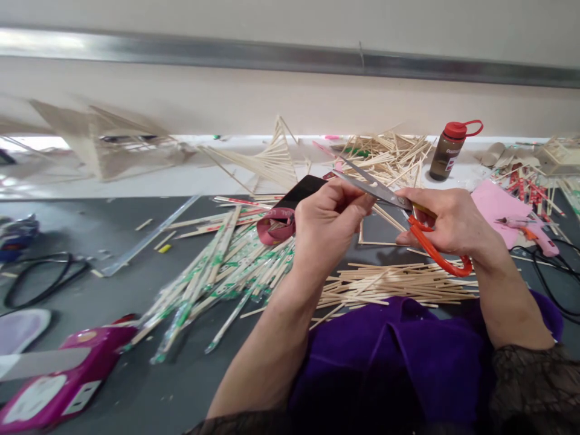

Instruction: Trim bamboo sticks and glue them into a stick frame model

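Observation:
Orange-handled scissors (423, 241) are in my right hand (457, 220), their blades parted and pointing up to the left. A thin yellowish piece shows under that hand's thumb; I cannot tell what it is. My left hand (330, 223) is closed in a pinch right by the blades, and what its fingertips hold is hidden. Below both hands lies a pile of bare wooden sticks (399, 284). Chopsticks in green-printed wrappers (231, 266) are heaped to the left of my left wrist. A pink rolled strap (276, 226) sits just beyond that hand.
Stick models (272, 157) stand along the back ledge beside a loose stick heap (389, 157). A red-capped bottle (448, 151) stands back right. Far right lies a pink glue gun (539, 235) with a black cord. A magenta tape dispenser (67, 374) sits front left.

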`<state>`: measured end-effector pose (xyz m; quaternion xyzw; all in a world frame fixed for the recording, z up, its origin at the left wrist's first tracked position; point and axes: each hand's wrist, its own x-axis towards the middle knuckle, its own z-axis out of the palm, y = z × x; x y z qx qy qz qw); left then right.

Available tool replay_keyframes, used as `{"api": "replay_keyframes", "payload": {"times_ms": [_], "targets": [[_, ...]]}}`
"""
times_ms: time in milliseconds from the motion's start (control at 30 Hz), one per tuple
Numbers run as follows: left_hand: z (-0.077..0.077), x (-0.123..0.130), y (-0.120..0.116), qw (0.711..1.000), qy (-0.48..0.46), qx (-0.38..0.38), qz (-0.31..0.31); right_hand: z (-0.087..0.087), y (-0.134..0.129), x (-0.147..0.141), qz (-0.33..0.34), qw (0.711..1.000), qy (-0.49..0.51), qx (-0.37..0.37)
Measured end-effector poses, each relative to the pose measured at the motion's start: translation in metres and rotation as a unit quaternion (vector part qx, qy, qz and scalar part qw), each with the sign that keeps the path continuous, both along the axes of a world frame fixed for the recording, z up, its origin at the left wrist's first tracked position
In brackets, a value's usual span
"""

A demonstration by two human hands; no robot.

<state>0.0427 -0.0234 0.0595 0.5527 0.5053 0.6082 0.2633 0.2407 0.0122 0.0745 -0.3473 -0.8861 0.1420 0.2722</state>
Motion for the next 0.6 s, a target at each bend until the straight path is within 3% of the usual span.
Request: {"api": "replay_keyframes", "payload": {"times_ms": [133, 233, 467, 600], "targets": [[-0.0003, 0.0004, -0.0060, 0.993, 0.087, 0.055, 0.062, 0.0006, -0.0013, -0.0017, 0.014, 1.000, 0.008, -0.021], [-0.0009, 0.0017, -0.0078, 0.989, 0.108, 0.073, 0.073, 0.0012, -0.0016, -0.0004, 0.018, 0.999, 0.012, -0.031], [0.0036, 0.0000, -0.0073, 1.000, 0.015, 0.016, 0.001, 0.0023, -0.0012, 0.0025, 0.025, 0.999, 0.022, -0.028], [0.0076, -0.0032, -0.0074, 0.995, -0.069, -0.030, -0.069, 0.0033, -0.0018, 0.0036, 0.034, 0.999, 0.025, -0.023]]}}
